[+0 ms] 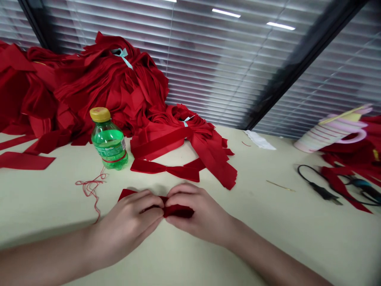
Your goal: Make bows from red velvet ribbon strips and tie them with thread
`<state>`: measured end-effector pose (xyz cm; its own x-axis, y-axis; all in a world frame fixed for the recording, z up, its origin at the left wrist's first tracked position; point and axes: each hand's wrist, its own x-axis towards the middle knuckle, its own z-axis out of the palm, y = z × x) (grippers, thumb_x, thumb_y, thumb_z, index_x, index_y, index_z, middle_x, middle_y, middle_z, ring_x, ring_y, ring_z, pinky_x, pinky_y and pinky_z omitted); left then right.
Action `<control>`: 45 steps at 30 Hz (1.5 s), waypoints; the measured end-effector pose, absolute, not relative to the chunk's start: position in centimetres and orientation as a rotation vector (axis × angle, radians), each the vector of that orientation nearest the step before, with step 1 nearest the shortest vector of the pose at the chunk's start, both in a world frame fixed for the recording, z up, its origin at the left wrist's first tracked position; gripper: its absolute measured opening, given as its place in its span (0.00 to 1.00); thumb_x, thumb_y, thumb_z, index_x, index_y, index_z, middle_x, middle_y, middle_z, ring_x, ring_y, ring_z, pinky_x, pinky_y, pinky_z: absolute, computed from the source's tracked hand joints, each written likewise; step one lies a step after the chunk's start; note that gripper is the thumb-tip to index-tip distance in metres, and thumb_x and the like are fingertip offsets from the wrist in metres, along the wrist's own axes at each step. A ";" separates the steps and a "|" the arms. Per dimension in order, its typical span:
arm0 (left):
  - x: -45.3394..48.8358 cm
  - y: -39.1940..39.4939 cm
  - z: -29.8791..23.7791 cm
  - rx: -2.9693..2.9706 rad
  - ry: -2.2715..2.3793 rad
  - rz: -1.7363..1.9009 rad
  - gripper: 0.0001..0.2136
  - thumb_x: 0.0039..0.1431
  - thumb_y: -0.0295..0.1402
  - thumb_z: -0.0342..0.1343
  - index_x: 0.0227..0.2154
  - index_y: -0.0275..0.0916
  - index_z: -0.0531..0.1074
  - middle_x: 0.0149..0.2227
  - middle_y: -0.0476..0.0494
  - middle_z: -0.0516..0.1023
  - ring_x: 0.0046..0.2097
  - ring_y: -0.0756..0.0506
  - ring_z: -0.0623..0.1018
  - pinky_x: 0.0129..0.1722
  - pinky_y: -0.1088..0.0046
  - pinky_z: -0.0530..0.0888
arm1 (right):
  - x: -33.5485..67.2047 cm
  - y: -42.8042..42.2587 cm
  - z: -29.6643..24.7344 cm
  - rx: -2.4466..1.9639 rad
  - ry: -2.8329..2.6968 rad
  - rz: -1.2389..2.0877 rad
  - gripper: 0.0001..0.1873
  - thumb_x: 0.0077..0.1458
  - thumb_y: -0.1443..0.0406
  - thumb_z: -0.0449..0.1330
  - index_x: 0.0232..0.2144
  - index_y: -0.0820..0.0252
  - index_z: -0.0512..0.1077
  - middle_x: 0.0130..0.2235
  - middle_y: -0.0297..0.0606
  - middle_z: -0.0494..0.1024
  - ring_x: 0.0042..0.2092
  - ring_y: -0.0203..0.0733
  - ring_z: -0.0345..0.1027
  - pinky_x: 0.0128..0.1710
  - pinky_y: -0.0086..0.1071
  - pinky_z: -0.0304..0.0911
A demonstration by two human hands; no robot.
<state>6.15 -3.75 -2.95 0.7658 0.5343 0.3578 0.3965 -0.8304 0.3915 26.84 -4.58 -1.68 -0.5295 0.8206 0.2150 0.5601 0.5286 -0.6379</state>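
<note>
A short strip of red velvet ribbon (178,210) lies on the cream table just in front of me. My left hand (127,222) pinches its left part, fingers curled over it. My right hand (196,210) grips the right part, fingers wrapped round the cloth. The two hands meet at the middle of the strip, and most of it is hidden beneath them. A red corner (125,194) sticks out past my left knuckles.
A green soda bottle (108,140) with a yellow cap stands behind the hands. Piles of red ribbon (98,79) fill the back left, with folded strips (184,151) nearer. Loose red thread (91,186) lies left. Black cable (321,188) and stacked pink rings (336,131) sit right.
</note>
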 end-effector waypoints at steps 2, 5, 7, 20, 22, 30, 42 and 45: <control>6.2 -3.7 -2.9 2.663 0.713 0.662 0.10 0.65 0.26 0.46 0.33 0.37 0.73 0.36 0.45 0.75 0.37 0.46 0.73 0.34 0.69 0.73 | 26.7 -4.5 -1.9 -1.114 -2.259 0.684 0.05 0.48 0.69 0.65 0.31 0.58 0.76 0.36 0.35 0.76 0.38 0.37 0.69 0.43 0.30 0.65; 6.2 -3.8 -2.9 2.652 0.719 0.669 0.09 0.65 0.27 0.47 0.34 0.37 0.73 0.37 0.46 0.76 0.38 0.47 0.73 0.36 0.69 0.72 | 26.5 -4.6 -2.2 -1.093 -2.249 0.655 0.02 0.51 0.68 0.63 0.30 0.60 0.76 0.35 0.35 0.75 0.37 0.36 0.69 0.42 0.30 0.65; 6.2 -3.8 -2.8 2.655 0.724 0.669 0.09 0.64 0.27 0.47 0.33 0.38 0.73 0.37 0.47 0.76 0.38 0.47 0.73 0.37 0.70 0.72 | 26.4 -4.9 -2.3 -1.126 -2.274 0.518 0.05 0.55 0.69 0.59 0.29 0.60 0.76 0.36 0.37 0.74 0.39 0.37 0.68 0.43 0.32 0.64; 5.7 -2.7 -2.6 2.425 0.863 0.668 0.09 0.61 0.25 0.49 0.41 0.39 0.70 0.41 0.46 0.73 0.42 0.49 0.74 0.41 0.73 0.71 | 26.1 -5.1 -3.6 -1.130 -2.176 0.503 0.07 0.54 0.71 0.56 0.27 0.63 0.74 0.36 0.40 0.72 0.35 0.36 0.68 0.37 0.30 0.66; 5.8 -2.7 -2.6 2.440 0.851 0.612 0.07 0.61 0.27 0.51 0.40 0.39 0.71 0.41 0.46 0.73 0.42 0.48 0.73 0.42 0.71 0.71 | 26.1 -5.3 -3.6 -1.110 -2.187 0.492 0.07 0.54 0.71 0.55 0.29 0.63 0.73 0.39 0.41 0.72 0.38 0.38 0.68 0.41 0.32 0.66; 5.7 -2.5 -2.4 2.489 0.790 0.520 0.07 0.63 0.31 0.51 0.40 0.40 0.73 0.40 0.47 0.75 0.44 0.46 0.72 0.42 0.69 0.70 | 26.2 -5.1 -3.6 -1.072 -2.256 0.394 0.06 0.56 0.70 0.56 0.33 0.61 0.73 0.37 0.37 0.75 0.41 0.40 0.67 0.46 0.36 0.62; 5.7 -2.8 -2.7 2.632 0.759 0.486 0.11 0.66 0.34 0.46 0.45 0.39 0.70 0.44 0.46 0.75 0.46 0.46 0.71 0.44 0.67 0.70 | 26.3 -5.7 -3.9 -1.005 -2.323 0.150 0.08 0.58 0.67 0.56 0.38 0.62 0.74 0.39 0.38 0.78 0.41 0.42 0.67 0.45 0.38 0.63; 5.6 -2.7 -2.6 2.679 0.760 0.448 0.11 0.66 0.35 0.46 0.46 0.40 0.70 0.44 0.48 0.76 0.45 0.45 0.71 0.44 0.66 0.70 | 26.3 -5.6 -4.0 -0.964 -2.355 0.079 0.08 0.58 0.67 0.56 0.40 0.62 0.73 0.39 0.37 0.78 0.41 0.42 0.67 0.44 0.38 0.64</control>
<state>5.60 -2.65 -2.58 0.8094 0.5488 0.2089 0.4485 -0.8074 0.3834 26.30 -5.61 -3.96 -0.5658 0.6576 0.4974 0.6226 0.7362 -0.2652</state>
